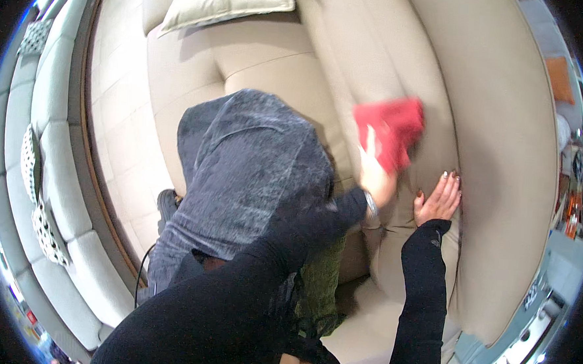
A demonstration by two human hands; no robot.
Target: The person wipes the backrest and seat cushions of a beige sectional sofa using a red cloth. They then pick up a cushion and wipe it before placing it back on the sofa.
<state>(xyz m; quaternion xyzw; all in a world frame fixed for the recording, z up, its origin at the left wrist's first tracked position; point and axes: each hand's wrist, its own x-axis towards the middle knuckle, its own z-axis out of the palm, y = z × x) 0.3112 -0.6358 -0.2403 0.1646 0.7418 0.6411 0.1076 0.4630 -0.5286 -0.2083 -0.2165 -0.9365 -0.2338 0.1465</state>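
My left hand (378, 174), with a silver band at its wrist, holds a folded red cloth (391, 123) against the back cushion (377, 48) of a beige sofa. The cloth and hand are blurred. To their right, my right hand (439, 199) lies palm down near the seam between that cushion and the sofa's outer back (501, 143), fingers apart and nothing in it. My leg in grey trousers (253, 155) is bent over the tufted seat (188, 77). A dark green fabric (322, 282) shows under my left arm.
A cream throw pillow (232, 1) lies at the seat's far end. Pale floor tiles (119, 74) run along the left, where a black shoe (166, 207) and a thin black cable (141, 273) show. Beyond stands a light grey sofa (54, 90) with spotted cushions (46, 233).
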